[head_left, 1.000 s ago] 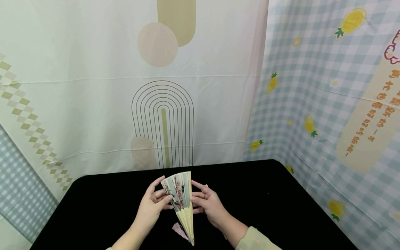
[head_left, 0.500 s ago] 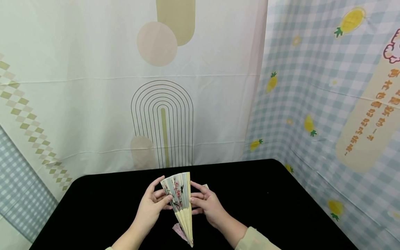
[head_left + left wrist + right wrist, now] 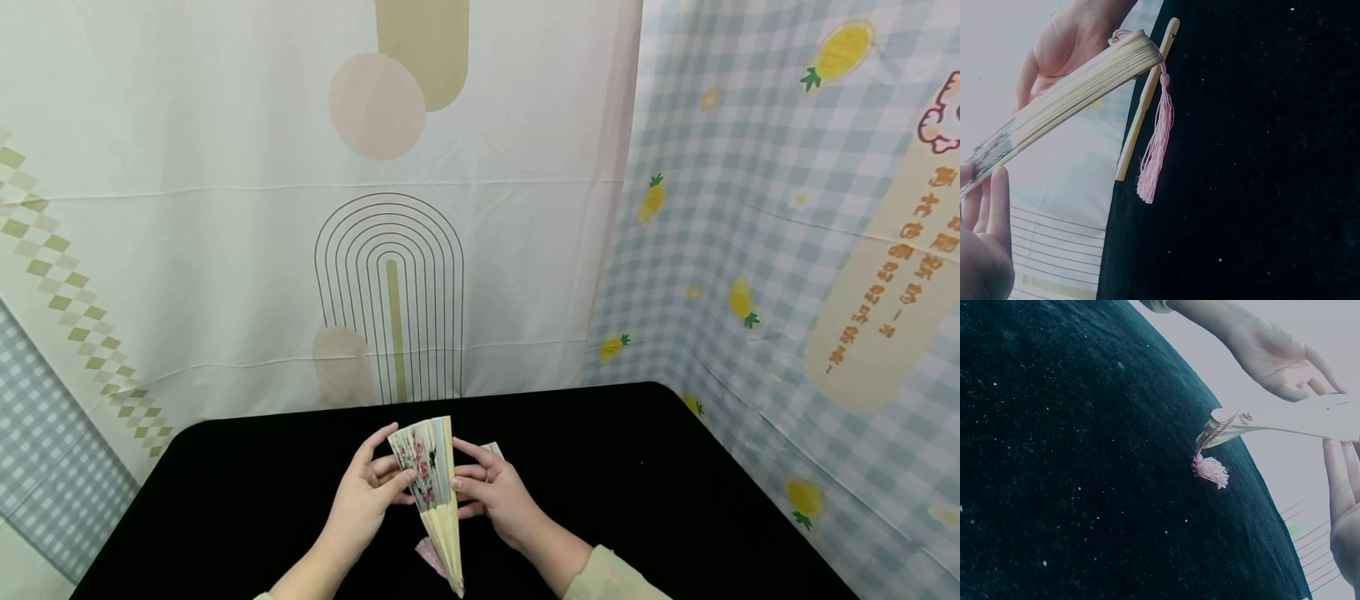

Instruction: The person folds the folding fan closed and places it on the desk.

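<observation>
A folding fan (image 3: 426, 467) with pale wooden ribs and a leaf printed with red blossoms is partly folded, raised above the black table. My left hand (image 3: 365, 493) holds its left edge between thumb and fingers. On the opposite edge, my right hand (image 3: 504, 492) grips the outer guard stick. A pink tassel (image 3: 1157, 144) hangs from the pivot end, which points towards me. The left wrist view shows the ribs stacked close together near the pivot. Some fingertips are hidden behind the fan.
A slim pale wooden stick (image 3: 1147, 103) lies on the black table (image 3: 247, 475), mostly hidden by my right hand in the head view. Behind the table hangs a white patterned curtain (image 3: 225, 275); a blue checked one (image 3: 675, 275) is on the right.
The fan has become slightly narrower as its right edge moved left. My right hand has shifted a little left with it; the left hand has hardly moved.
</observation>
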The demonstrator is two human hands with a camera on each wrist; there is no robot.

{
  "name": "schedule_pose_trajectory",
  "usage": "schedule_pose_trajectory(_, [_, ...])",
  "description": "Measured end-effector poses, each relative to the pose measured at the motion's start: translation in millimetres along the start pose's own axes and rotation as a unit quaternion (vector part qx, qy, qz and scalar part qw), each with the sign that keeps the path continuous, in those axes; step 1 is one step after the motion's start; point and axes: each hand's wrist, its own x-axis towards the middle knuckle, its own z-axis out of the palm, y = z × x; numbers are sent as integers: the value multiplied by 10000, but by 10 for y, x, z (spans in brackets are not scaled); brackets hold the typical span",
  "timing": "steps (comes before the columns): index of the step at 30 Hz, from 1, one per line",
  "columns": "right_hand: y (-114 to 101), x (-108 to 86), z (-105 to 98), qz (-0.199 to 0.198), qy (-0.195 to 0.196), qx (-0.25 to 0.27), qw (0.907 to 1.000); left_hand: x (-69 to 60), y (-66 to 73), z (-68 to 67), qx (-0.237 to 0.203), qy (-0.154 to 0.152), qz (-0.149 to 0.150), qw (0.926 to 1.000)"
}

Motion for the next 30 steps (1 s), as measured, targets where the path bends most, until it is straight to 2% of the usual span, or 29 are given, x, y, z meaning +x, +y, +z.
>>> schedule_pose_trajectory(20, [14, -32, 3, 11, -150, 33, 9999, 6, -4, 38, 3, 26, -192, 9998])
schedule_pose_trajectory(30, [27, -20, 16, -33, -264, -31, 9996, 16, -41, 33, -9, 0, -122, 9999])
